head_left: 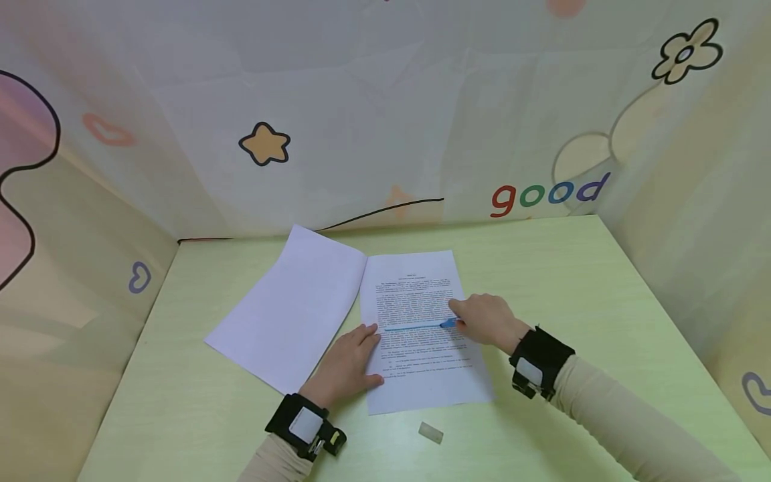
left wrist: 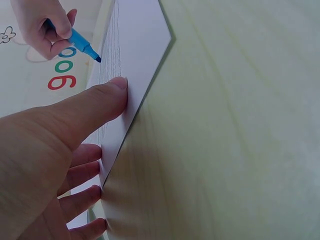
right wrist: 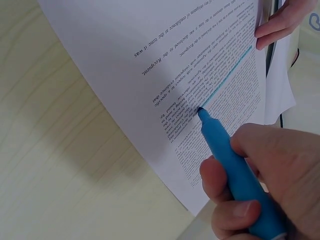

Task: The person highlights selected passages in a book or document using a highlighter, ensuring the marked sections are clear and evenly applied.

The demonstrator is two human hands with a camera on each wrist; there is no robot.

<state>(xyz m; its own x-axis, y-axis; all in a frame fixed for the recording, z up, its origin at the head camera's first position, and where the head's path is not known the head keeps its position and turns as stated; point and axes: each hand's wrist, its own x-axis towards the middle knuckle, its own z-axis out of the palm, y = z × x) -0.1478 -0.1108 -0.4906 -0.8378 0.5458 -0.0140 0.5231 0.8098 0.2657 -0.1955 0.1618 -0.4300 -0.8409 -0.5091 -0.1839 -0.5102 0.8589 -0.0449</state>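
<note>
In the head view, my right hand (head_left: pixel 486 321) grips a blue highlighter (right wrist: pixel 235 172) between thumb and fingers. Its dark tip meets a printed page (head_left: pixel 421 391), at the right end of a blue line (head_left: pixel 412 327) that runs across the text. My left hand (head_left: pixel 346 365) rests on the page's left margin, thumb and fingers spread and fairly straight. Seen from the left wrist, the thumb lies on the paper near its bottom edge. A blank turned-over sheet (head_left: pixel 295 301) spreads out to the left, joined to the printed page along the top of the fold.
A small grey rectangular piece (head_left: pixel 430 432) lies on the pale green table (head_left: pixel 572 281) just below the page. Behind the table hangs a printed cloth (head_left: pixel 373 100) with a star and the word "good". Black straps with small cameras sit on both wrists.
</note>
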